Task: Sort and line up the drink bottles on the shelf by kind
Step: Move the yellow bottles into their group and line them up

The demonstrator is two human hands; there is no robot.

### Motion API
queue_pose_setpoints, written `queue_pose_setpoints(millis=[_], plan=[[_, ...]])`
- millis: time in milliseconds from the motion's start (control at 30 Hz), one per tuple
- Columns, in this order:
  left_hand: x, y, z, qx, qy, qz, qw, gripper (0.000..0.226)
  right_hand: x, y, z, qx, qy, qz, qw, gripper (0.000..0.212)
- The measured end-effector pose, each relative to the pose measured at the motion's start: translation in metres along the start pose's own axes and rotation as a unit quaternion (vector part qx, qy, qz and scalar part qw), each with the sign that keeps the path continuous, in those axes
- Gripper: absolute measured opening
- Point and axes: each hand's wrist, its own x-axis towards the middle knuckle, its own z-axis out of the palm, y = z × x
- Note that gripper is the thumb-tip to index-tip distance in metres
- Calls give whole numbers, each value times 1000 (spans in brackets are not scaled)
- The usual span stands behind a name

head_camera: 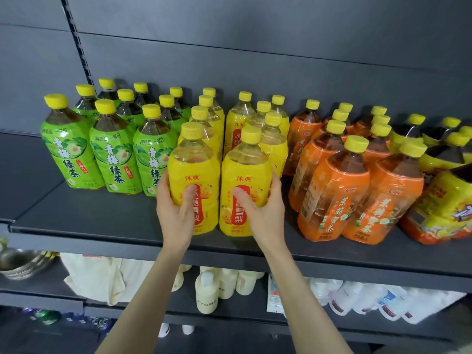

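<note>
You face a dark grey shelf (102, 221) with a slotted grey back panel (255, 34) behind it. Your left hand (176, 213) grips the left yellow bottle (196, 175), thumb laid across its red label and fingers (163, 185) curled round its left side. Your right hand (263, 213) grips the right yellow bottle (245, 180) the same way, with the thumb on the label and the fingers wrapped round its right side.

Both bottles stand upright, just beside each other, near the shelf's front edge, ahead of more yellow bottles in two rows. To the left the green tea bottles (112, 159) stand in rows; to the right are the orange tea bottles (337, 200), then dark drink bottles (444, 205) in yellow wrap. Every cap is yellow. On the lower shelf (408, 325) are cream bottles (207, 295), white pouches (370, 300) and, at far left, metal bowls (18, 261).
</note>
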Motion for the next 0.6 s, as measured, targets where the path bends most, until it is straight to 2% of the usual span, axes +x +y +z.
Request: queue_pose_setpoints(millis=[367,500,600], plan=[[18,-1,-21,45,14,-9,999,79,4,-5,44,-76,40,-15,996,103],[16,3,-24,45,-6,-18,999,76,5,-9,45,-93,47,-11,995,101],[9,11,-31,44,19,1,999,71,2,-11,37,-109,33,-16,993,94]])
